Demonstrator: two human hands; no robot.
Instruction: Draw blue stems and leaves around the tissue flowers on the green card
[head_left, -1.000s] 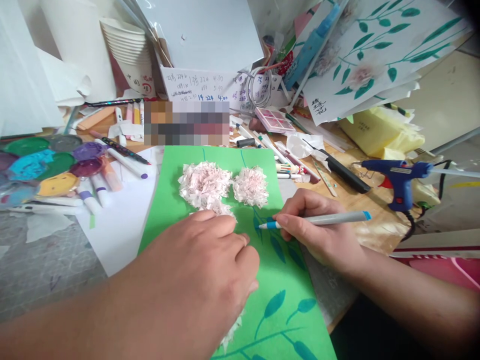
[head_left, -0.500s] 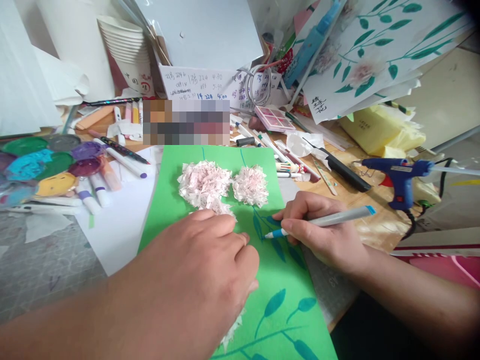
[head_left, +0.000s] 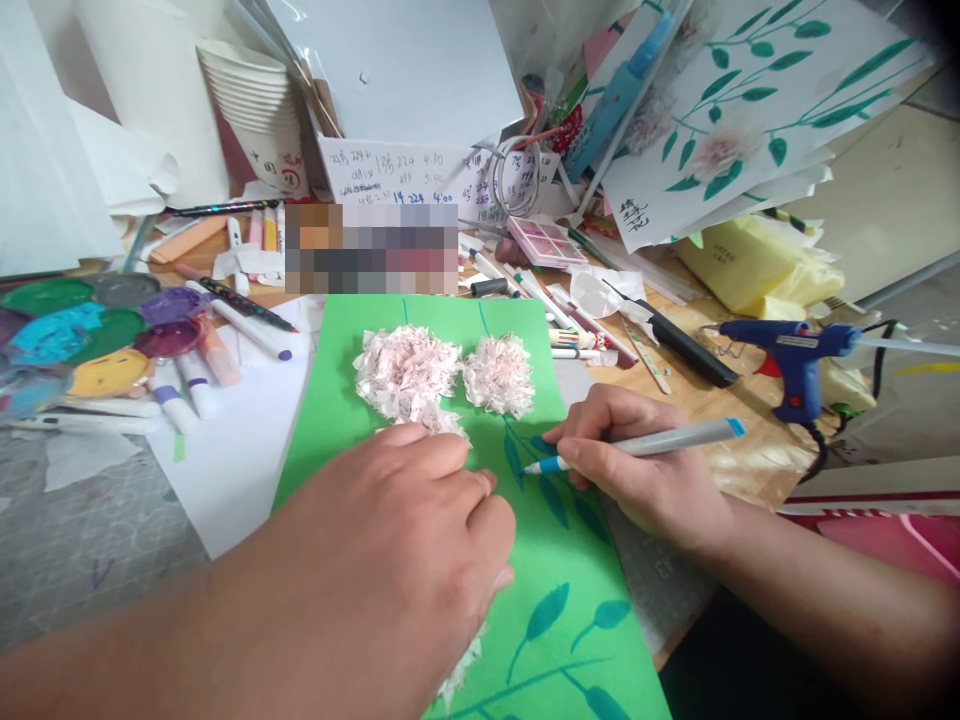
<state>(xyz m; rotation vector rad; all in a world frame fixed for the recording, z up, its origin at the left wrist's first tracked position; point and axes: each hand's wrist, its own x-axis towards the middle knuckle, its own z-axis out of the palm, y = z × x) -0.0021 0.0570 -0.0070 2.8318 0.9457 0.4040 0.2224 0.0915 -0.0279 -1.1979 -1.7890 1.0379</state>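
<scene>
A green card [head_left: 330,420] lies in front of me, with two pale pink shredded-paper flowers [head_left: 409,370] glued near its top and teal leaves drawn lower down. My left hand [head_left: 390,560] rests fingers curled on the card, pressing it flat and covering a third flower. My right hand [head_left: 645,470] grips a grey marker with a blue tip [head_left: 652,442], its tip touching the card beside a teal leaf, just right of my left hand.
A blue glue gun [head_left: 795,350] stands at the right. Markers [head_left: 187,385] and paint pots [head_left: 75,340] crowd the left. Paper cups [head_left: 259,110], a handwritten note [head_left: 397,175], leaf-painted sheets [head_left: 750,90] and yellow paper [head_left: 750,265] pile at the back. A black pen [head_left: 686,345] lies right of the card.
The marker tip has shifted a little along the leaf stem, down and right then slightly back up. My left hand has stayed pressing the card.
</scene>
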